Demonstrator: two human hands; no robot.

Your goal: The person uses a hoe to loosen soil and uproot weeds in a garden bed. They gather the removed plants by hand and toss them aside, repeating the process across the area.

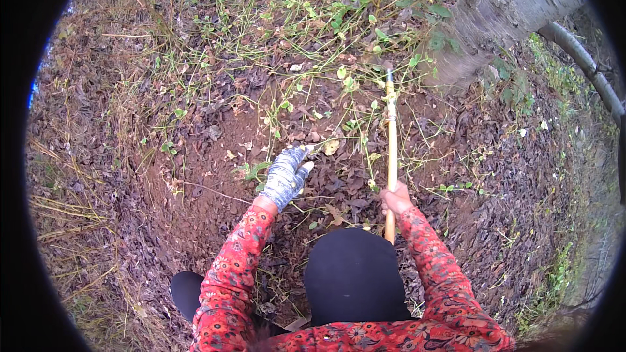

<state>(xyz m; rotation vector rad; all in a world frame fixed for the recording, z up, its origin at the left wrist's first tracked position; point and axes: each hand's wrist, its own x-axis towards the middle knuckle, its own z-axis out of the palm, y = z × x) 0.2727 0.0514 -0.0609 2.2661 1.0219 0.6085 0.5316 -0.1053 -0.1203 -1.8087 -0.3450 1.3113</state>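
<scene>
My left hand wears a grey-and-white knit glove and reaches low over soil and leaf litter. A thin green vine stem runs up to its fingertips; whether the fingers grip it is unclear. My bare right hand is closed around the pale wooden handle of a long-handled tool. That handle points away from me, with a metal socket at its far end. Leaves and vines hide most of the tool's head. Trailing green vines spread over the ground ahead, some crossing the handle.
A tree trunk rises at the upper right, with a bare curved branch beside it. Dry stalks stick out at the left. My dark-clad knee is bent close below my hands. Brown leaf litter covers the slope.
</scene>
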